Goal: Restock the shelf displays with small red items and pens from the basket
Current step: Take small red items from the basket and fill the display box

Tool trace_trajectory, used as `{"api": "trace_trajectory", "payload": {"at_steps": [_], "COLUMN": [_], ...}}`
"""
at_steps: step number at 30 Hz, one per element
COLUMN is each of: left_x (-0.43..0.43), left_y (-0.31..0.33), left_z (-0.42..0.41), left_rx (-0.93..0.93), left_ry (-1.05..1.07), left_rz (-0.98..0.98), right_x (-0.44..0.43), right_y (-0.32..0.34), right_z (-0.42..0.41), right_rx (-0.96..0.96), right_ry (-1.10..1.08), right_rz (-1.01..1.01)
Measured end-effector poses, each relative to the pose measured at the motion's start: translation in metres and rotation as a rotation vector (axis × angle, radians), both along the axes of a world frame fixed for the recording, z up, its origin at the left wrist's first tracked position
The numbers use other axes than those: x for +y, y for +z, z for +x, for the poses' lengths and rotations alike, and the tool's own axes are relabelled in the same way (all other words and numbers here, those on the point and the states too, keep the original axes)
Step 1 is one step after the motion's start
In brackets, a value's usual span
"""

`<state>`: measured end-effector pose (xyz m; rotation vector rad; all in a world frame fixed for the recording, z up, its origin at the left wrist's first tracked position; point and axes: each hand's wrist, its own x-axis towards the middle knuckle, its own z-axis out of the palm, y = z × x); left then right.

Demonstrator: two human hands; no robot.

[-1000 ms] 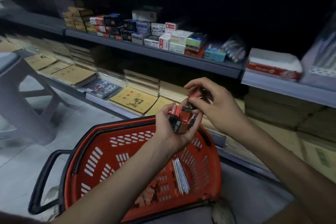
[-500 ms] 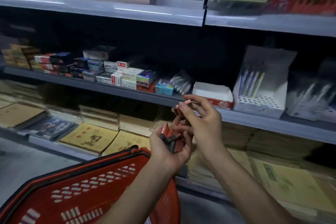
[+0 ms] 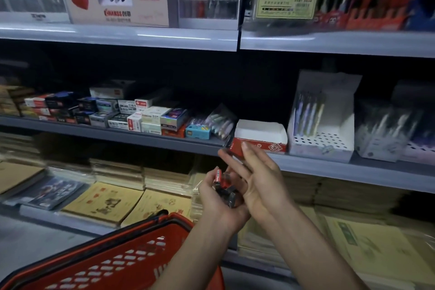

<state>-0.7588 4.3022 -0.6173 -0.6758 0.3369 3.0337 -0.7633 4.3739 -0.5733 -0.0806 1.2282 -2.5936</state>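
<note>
head view: small boxy red items [image 3: 223, 185]

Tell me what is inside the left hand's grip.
A bunch of small red items with dark parts. The left hand and the right hand cover some, so their number cannot be told.

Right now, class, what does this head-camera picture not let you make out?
All in the head view:
1. Number of small red items in the left hand: its fingers and the right hand cover the pile.
2. Single red item pinched by the right hand: blurred, merging with the red-and-white box behind.
3. Basket contents: cut off by the bottom edge.
4. Top-shelf packs at right: motion blur, print unreadable.
</note>
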Motion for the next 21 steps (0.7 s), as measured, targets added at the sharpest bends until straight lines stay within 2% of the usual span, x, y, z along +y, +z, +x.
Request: {"api": "trace_trajectory", "payload": {"at_steps": [8,15,18,21], "left_x": [0.002,-0.009,-0.017,-0.025], "left_y": [-0.006,-0.009,-0.006,0.000], "left_z": [-0.009,-0.015,-0.023,-0.033], "left_rx": [-0.064,-0.015,0.037,0.083], "left_ry": [0.000,-0.092,-0.145,-0.130], "left_rz": [-0.109,-0.021,-0.021,-0.138], "right_x": [0.007,0.029,0.036,0.043], "right_y": [-0.007,-0.015,-0.022,-0.020], "right_z": [0.003,-0.011,-0.023,-0.038], "right_rx": [0.025,0.072,0.123,0.224], "right_ry": [-0.037,-0.038,-0.133,-0.255], "right_rz": [0.119,0.141,0.214,0.350]}}
